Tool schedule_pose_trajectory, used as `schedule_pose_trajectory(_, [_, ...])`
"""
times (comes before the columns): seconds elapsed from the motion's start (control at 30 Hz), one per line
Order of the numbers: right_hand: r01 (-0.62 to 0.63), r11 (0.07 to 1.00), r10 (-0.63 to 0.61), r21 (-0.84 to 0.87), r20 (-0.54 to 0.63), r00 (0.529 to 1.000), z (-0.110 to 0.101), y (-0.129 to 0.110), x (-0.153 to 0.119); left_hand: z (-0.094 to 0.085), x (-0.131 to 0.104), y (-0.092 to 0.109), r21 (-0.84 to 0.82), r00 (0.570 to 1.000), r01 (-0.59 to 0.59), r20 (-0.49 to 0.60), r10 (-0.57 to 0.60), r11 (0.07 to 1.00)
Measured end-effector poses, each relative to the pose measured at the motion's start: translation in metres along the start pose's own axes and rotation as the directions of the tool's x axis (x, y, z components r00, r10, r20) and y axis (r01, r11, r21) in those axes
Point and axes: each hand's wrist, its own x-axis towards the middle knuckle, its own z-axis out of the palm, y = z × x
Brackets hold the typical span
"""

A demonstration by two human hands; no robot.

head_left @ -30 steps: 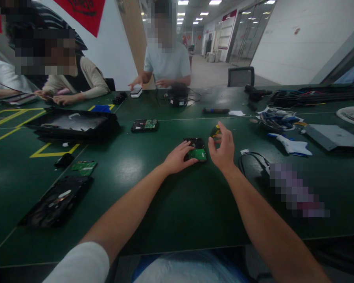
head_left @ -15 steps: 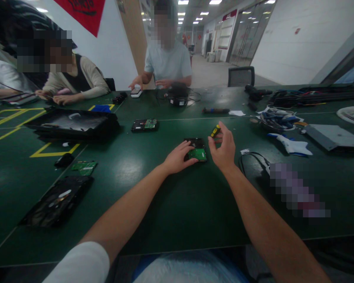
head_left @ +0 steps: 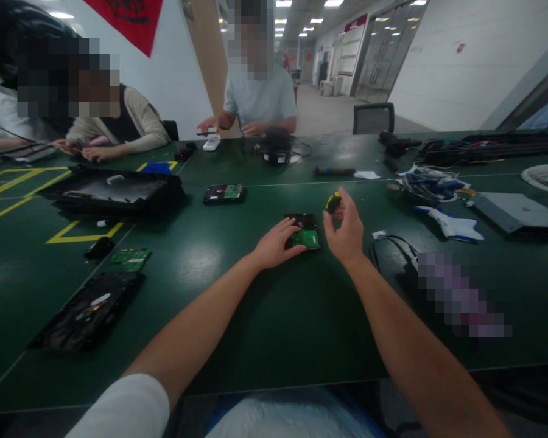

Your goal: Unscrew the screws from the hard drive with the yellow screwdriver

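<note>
A hard drive (head_left: pixel 307 238) with a green circuit board lies flat on the table in front of me. My left hand (head_left: pixel 276 244) grips its left side, thumb along the near edge and fingers over the far part. Just right of the drive, my right hand (head_left: pixel 346 226) is closed around the yellow-and-black handle of a screwdriver (head_left: pixel 333 202). The handle leans, and its shaft and tip cannot be made out.
Another hard drive (head_left: pixel 224 193) lies further back. To the left are a black tray (head_left: pixel 114 191), a loose circuit board (head_left: pixel 131 260) and an opened black casing (head_left: pixel 89 311). Cables (head_left: pixel 432 184) and a metal box (head_left: pixel 520 214) lie right. Co-workers sit across the table.
The screwdriver handle has turned slightly in my right hand, while my left hand and the drive stay put. Across the table, a person's hand has lifted a dark flat piece above a white object.
</note>
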Motion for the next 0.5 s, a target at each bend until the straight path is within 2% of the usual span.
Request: schedule_pose_trajectory(0.5, [0.017,1.0,-0.017,0.005,0.01,1.0,-0.001,-0.0016,0.001,-0.0012,-0.0002,0.0008,0.007,1.0,0.003,0.005,-0.003,1.0])
